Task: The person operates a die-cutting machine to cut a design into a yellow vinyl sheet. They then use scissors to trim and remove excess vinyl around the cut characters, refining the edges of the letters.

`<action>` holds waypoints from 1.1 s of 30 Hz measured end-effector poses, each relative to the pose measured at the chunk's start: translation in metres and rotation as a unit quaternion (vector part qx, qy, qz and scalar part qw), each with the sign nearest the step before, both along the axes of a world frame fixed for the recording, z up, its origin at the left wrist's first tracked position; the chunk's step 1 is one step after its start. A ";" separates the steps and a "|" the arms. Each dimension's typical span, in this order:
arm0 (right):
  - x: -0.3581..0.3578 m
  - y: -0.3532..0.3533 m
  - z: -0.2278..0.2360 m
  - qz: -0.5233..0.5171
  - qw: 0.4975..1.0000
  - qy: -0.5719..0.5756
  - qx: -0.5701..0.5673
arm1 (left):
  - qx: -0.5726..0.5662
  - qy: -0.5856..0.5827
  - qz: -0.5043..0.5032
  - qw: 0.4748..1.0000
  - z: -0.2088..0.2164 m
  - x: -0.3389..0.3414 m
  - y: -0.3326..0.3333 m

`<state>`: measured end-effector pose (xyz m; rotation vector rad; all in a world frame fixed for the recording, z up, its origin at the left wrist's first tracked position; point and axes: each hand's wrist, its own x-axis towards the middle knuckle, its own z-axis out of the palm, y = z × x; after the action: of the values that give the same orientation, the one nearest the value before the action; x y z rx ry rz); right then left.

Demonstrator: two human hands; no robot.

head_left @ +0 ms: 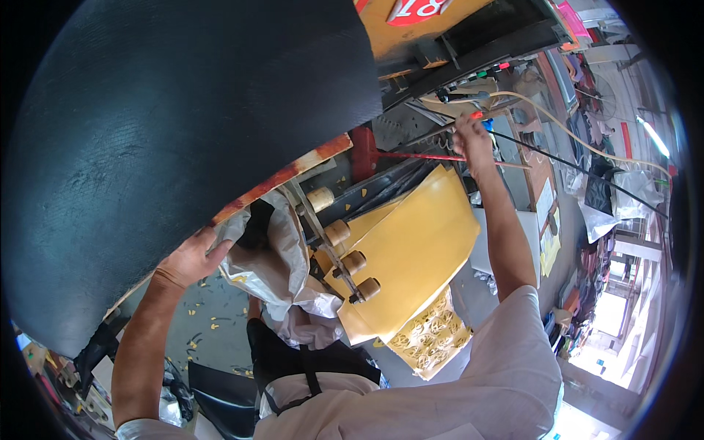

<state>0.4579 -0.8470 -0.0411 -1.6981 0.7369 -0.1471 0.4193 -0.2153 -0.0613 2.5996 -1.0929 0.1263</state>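
Observation:
A large black textured sheet [198, 110], leather-like, covers the table at the left and hangs over its edge. My left hand [192, 258] rests at the table's wooden edge [282, 178], thumb spread away from the fingers, beside a crumpled white plastic bag [275, 253]. My right arm reaches out to the far right. There my right hand [471, 138] is raised with bent fingers just below a small orange-red knob [477, 115] on the machine. Motion blurs those fingers, so I cannot make out whether they touch it.
Yellow sheets [418, 249] lie right of a metal bar with several wooden rollers [337, 233]. Nearer is a yellow sheet with cut-outs [433, 334]. A red bar [440, 157] and pale hose [565, 132] cross by the orange machine [400, 37]. Scraps dot the floor [209, 312].

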 end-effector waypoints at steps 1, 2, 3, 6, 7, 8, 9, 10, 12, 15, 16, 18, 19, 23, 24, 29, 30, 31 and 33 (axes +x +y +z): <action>0.008 0.011 0.019 0.027 0.999 -0.030 -0.010 | -0.008 -0.015 -0.010 1.000 0.000 0.001 0.000; 0.014 0.024 0.036 0.055 0.997 -0.059 -0.019 | -0.022 -0.027 -0.012 0.999 0.001 0.001 -0.001; 0.018 0.037 0.050 0.089 0.991 -0.101 -0.027 | -0.019 -0.038 -0.026 0.999 0.001 0.002 -0.001; -0.019 0.072 0.058 0.475 0.842 0.000 -0.256 | -0.029 -0.052 -0.035 0.998 0.004 0.004 -0.002; -0.028 0.075 0.053 0.443 0.847 0.085 -0.281 | -0.031 -0.049 -0.033 0.998 0.005 0.004 -0.003; -0.034 0.077 0.044 0.450 0.842 0.094 -0.283 | -0.038 -0.046 -0.029 0.998 0.006 0.005 -0.002; -0.037 0.072 0.037 0.402 0.854 0.138 -0.300 | -0.030 -0.049 -0.033 0.998 0.007 0.005 -0.002; -0.038 0.065 0.028 0.351 0.859 0.110 -0.355 | -0.027 -0.052 -0.036 0.998 0.007 0.005 -0.001; -0.035 0.046 0.016 0.245 0.859 0.065 -0.445 | -0.023 -0.058 -0.040 0.997 0.007 0.004 0.000; -0.015 0.023 0.010 0.092 0.963 0.078 -0.240 | -0.017 -0.062 -0.037 0.997 0.004 0.003 0.000; -0.009 0.021 0.008 0.054 0.989 0.036 -0.133 | -0.013 -0.055 -0.031 0.998 0.002 0.003 0.001; 0.002 0.024 0.005 0.035 0.993 0.008 -0.111 | -0.009 -0.048 -0.024 0.999 0.001 0.002 0.001; 0.006 0.027 0.005 0.016 0.995 0.023 -0.092 | -0.010 -0.047 -0.023 0.999 0.000 0.001 0.001; 0.016 0.039 0.004 0.022 0.996 0.036 -0.084 | -0.010 -0.048 -0.018 0.999 0.000 0.001 0.001; 0.018 0.041 0.004 0.026 0.994 0.028 -0.104 | -0.014 -0.054 -0.027 0.998 0.000 0.001 0.001; 0.026 0.059 0.004 0.050 0.991 0.029 -0.118 | -0.024 -0.044 -0.023 0.999 0.000 0.001 0.000; 0.024 0.061 0.007 0.062 0.993 0.043 -0.092 | -0.024 -0.052 -0.027 0.998 0.000 0.002 0.000; 0.024 0.062 0.012 0.047 0.992 0.045 0.109 | -0.026 -0.062 -0.031 0.997 0.000 0.002 0.000; 0.014 0.056 0.026 0.126 0.908 -0.095 0.389 | -0.026 -0.074 -0.040 0.996 0.001 0.003 0.000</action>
<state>0.4721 -0.7905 -0.0149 -0.9751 0.3431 0.1498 0.4225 -0.2152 -0.0603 2.5300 -1.2253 0.3281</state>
